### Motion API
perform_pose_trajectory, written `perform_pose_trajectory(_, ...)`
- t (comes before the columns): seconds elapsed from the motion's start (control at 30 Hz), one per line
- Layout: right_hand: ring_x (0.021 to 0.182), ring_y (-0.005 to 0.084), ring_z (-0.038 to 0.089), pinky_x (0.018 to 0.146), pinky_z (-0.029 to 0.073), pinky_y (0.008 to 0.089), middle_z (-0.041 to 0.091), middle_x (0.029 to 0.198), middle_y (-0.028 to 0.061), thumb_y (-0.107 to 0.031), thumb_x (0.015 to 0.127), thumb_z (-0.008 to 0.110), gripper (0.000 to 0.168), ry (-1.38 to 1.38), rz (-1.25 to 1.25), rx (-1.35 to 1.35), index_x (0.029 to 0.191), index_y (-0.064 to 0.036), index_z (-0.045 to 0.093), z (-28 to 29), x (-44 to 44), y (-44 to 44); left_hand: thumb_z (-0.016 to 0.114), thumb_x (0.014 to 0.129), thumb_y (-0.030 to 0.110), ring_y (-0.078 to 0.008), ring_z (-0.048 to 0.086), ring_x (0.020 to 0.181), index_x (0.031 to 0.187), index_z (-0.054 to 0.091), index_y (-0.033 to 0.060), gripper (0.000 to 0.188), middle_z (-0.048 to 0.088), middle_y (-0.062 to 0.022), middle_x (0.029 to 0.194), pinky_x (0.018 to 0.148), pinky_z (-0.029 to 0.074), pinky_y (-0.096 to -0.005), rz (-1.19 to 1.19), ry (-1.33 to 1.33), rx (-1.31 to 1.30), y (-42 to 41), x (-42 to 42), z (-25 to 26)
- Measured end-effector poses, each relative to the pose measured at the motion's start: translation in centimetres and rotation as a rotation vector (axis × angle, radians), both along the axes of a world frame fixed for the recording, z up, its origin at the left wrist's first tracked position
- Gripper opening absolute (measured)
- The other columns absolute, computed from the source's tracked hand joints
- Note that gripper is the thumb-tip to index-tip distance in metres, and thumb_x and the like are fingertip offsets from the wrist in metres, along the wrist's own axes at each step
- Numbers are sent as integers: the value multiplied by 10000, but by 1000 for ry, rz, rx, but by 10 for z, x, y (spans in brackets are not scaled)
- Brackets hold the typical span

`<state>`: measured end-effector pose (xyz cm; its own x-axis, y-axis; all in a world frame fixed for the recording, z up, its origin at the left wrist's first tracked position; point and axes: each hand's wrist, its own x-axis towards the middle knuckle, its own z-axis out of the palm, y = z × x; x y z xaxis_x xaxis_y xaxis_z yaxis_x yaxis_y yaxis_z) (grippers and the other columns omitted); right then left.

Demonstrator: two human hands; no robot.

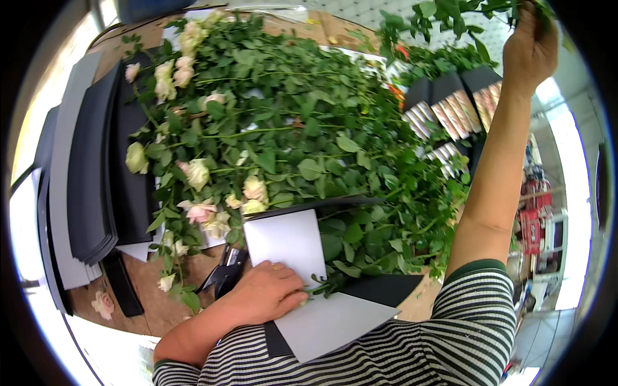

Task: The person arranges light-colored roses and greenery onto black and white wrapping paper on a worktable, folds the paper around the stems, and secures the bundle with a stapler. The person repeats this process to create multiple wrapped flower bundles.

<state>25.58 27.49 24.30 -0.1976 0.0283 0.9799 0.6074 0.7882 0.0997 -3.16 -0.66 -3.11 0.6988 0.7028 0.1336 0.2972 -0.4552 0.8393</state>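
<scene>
My left hand (270, 292) lies on a sheet of paper or card (287, 241), white inside with a black outer face, folded up around leafy rose stems. A grey sheet (335, 323) rests beside it against the striped shirt. My right hand (531, 48) is raised at the upper right, its fingers closed around a leafy green stem (446, 12). Long-stemmed roses lie across the work table, their leaves (289, 96) in a thick layer and their pale blooms (198, 173) towards the left. A black stapler (231, 270) is next to my left wrist.
Stacks of black sheets (91, 159) and grey sheets (72, 183) stand at the left. A black oblong object (123, 284) and a loose pink rose (103, 305) lie on the brown tabletop (145, 309). Wrapped bundles with black covers (456, 106) are at the right, beyond the leaves.
</scene>
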Motion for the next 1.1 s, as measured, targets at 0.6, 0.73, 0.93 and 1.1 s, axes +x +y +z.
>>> perform_pose_trajectory(0.6, 682, 312, 562, 572, 459, 395, 490, 804, 103, -12, 773, 653, 391, -1015, 451, -1447, 1148, -120, 637, -209, -41, -212, 625, 880, 236, -332, 628, 659, 1045, 692, 150, 198, 648, -127, 736, 599, 492, -426, 76, 125, -196, -25, -28, 11)
perform_pose_trajectory(0.73, 679, 315, 560, 572, 465, 404, 501, 830, 101, -22, 805, 622, 444, -1078, 459, -1477, 1223, -167, 596, -232, -40, -220, 618, 888, 228, -324, 624, 640, 1125, 672, 176, 249, 645, -126, 727, 581, 481, -416, 77, 151, -213, -30, -31, 6)
perform_pose_trajectory(0.93, 657, 319, 534, 560, 450, 410, 467, 807, 113, 30, 744, 621, 541, -1041, 445, -1402, 1249, -160, 577, -237, -49, -221, 616, 892, 221, -322, 612, 623, 1155, 665, 182, 271, 645, -125, 731, 573, 475, -400, 90, 112, -230, -34, -34, 1)
perform_pose_trajectory(1.1, 644, 290, 533, 538, 442, 390, 452, 781, 88, 21, 698, 637, 563, -1209, 489, -1316, 1228, -166, 596, -236, -47, -225, 636, 879, 211, -298, 623, 652, 1126, 671, 121, 265, 649, -109, 744, 584, 478, -370, 108, -30, -203, -32, -40, -5)
